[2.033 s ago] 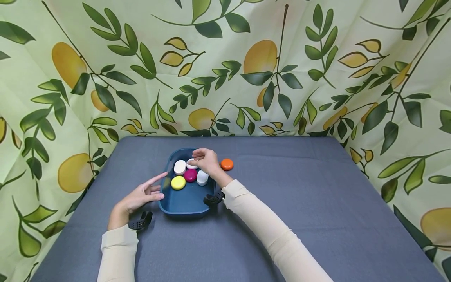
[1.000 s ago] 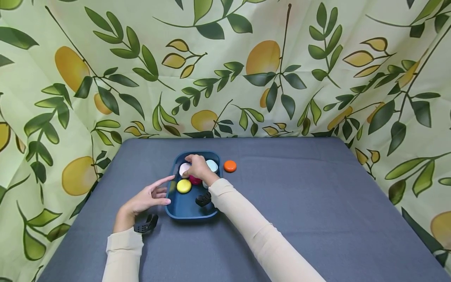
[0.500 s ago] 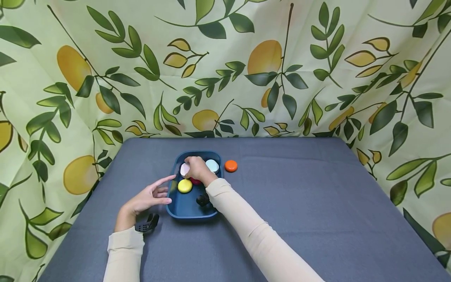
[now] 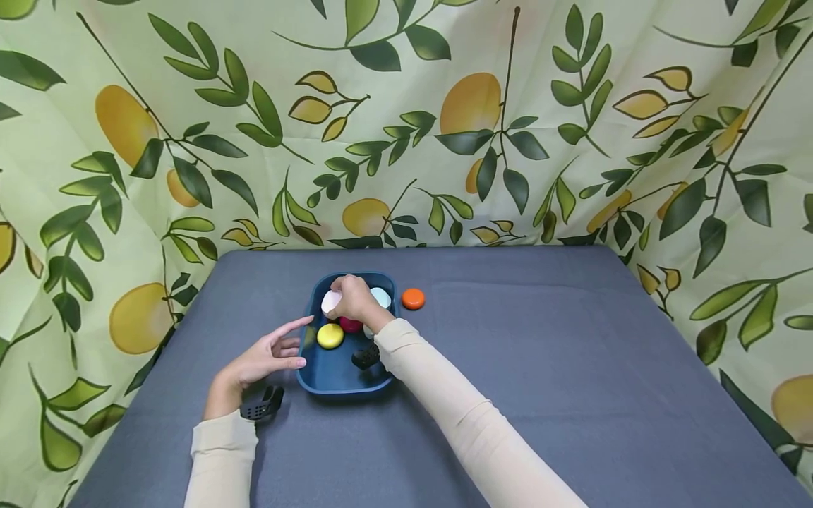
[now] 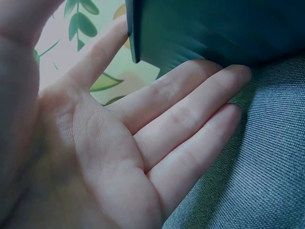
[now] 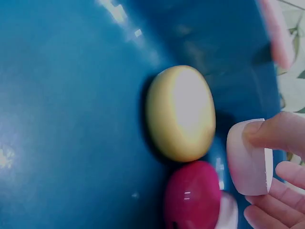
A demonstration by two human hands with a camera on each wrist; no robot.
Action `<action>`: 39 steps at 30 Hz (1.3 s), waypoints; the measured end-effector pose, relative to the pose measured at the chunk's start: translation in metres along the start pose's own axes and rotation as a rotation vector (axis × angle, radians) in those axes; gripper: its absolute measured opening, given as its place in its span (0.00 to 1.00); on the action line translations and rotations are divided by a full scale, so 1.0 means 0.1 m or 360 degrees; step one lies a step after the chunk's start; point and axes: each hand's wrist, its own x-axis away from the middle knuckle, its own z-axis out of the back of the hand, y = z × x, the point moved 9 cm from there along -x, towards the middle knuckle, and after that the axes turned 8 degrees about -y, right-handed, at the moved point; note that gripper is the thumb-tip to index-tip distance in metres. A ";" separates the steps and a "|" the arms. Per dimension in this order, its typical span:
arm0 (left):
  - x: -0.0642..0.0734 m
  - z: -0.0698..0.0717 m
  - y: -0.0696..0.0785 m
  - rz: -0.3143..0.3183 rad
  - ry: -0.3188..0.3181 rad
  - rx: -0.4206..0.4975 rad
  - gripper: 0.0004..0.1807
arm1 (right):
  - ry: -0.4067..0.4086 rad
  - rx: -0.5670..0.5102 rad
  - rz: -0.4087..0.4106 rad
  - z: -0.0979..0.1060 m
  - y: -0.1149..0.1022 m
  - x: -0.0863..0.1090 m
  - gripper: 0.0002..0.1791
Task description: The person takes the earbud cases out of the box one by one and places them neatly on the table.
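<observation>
My right hand (image 4: 357, 300) reaches into a blue tray (image 4: 336, 390). Thumb and fingers pinch a smooth white rounded piece (image 6: 247, 160) with one flat side, close to the tray's left wall. Beside it lie a yellow rounded piece (image 4: 330, 336) and a magenta one (image 6: 193, 195), partly covered by the hand in the head view. A pale bluish-white piece (image 4: 381, 298) sits in the back right corner. Another whitish piece (image 4: 368, 331) is mostly hidden under the wrist. My left hand (image 4: 269, 356) is held with fingers spread, its fingertips right at the tray's left side.
An orange rounded piece (image 4: 413, 299) lies on the grey cloth-covered table (image 4: 540, 367), just right of the tray. A leaf-and-fruit patterned curtain (image 4: 406, 162) hangs behind and on both sides of the table.
Two seconds ago the right hand was over a white piece at the tray's back; it has shifted left and taken hold of the left white piece. The left hand stays by the tray.
</observation>
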 end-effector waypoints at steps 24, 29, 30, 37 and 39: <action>0.02 0.01 -0.01 0.0032 0.0020 -0.0017 0.42 | 0.0296 -0.0301 0.0287 0.55 0.00 0.54 0.31; 0.03 0.02 -0.01 0.0035 0.0027 -0.0024 0.43 | 0.0408 -0.0314 0.0283 0.68 0.11 0.64 0.32; 0.03 0.02 0.00 0.0033 0.0027 -0.0024 0.43 | 0.0428 -0.0325 0.0285 0.70 0.14 0.66 0.31; 0.03 0.02 0.00 0.0026 0.0028 -0.0018 0.42 | 0.0499 -0.0439 0.0285 0.81 0.37 0.79 0.30; 0.02 0.02 0.00 0.0027 0.0027 -0.0013 0.42 | 0.0518 -0.0425 0.0290 0.84 0.44 0.83 0.29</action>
